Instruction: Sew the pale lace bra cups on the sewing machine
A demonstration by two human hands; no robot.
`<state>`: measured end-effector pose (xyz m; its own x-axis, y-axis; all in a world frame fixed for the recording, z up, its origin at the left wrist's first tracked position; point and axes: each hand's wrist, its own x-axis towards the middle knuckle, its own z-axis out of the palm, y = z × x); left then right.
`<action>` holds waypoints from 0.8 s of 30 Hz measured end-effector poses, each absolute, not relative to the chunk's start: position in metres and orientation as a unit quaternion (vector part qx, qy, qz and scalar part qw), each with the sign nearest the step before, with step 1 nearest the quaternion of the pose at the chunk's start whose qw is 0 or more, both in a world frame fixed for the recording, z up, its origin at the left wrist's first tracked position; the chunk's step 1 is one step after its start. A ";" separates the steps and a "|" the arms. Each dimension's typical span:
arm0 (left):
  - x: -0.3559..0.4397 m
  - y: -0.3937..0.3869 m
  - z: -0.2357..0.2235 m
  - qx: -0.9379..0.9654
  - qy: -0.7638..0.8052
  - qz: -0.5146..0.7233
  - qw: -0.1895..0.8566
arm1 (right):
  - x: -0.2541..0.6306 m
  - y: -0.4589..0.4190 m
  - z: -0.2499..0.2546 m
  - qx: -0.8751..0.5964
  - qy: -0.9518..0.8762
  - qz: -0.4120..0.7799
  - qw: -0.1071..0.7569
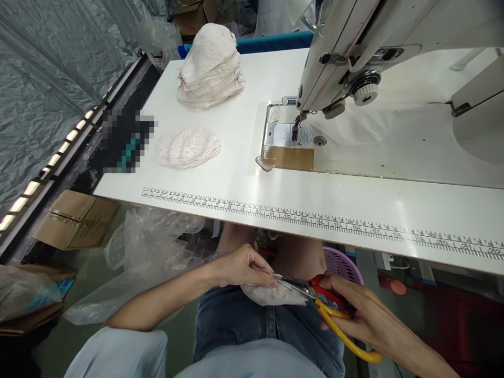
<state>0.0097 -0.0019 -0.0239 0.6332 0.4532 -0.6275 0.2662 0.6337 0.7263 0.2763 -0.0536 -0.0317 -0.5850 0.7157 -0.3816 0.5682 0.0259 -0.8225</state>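
Over my lap, my left hand (250,268) pinches the edge of a white fabric piece (271,295) between thumb and fingers. My right hand (350,304) grips a pair of scissors (334,320) with one red and one yellow handle. The metal blades reach left along the upper edge of the fabric, close to my left fingertips. Whether the blades are fully closed is hard to make out. On the table above lie a white lacy fabric piece (189,147) and a tall stack of white fabric pieces (210,68).
A sewing machine (354,63) stands at the right of the white table (236,184), which has a printed ruler along its front edge. Below are a cardboard box (76,219), clear plastic bags (153,262) and a purple basket (342,264).
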 end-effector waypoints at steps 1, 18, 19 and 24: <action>0.010 -0.002 -0.024 0.423 0.424 0.061 0.799 | 0.276 -0.053 -0.031 -0.449 -0.712 0.535 0.069; 0.012 -0.002 -0.025 0.417 0.435 0.063 0.796 | 0.279 -0.066 -0.050 -0.471 -0.753 0.452 0.084; 0.012 -0.002 -0.025 0.420 0.436 0.061 0.794 | 0.279 -0.066 -0.051 -0.481 -0.745 0.453 0.092; 0.010 -0.003 -0.027 0.436 0.431 0.062 0.788 | 0.284 -0.067 -0.047 -0.504 -0.732 0.444 0.113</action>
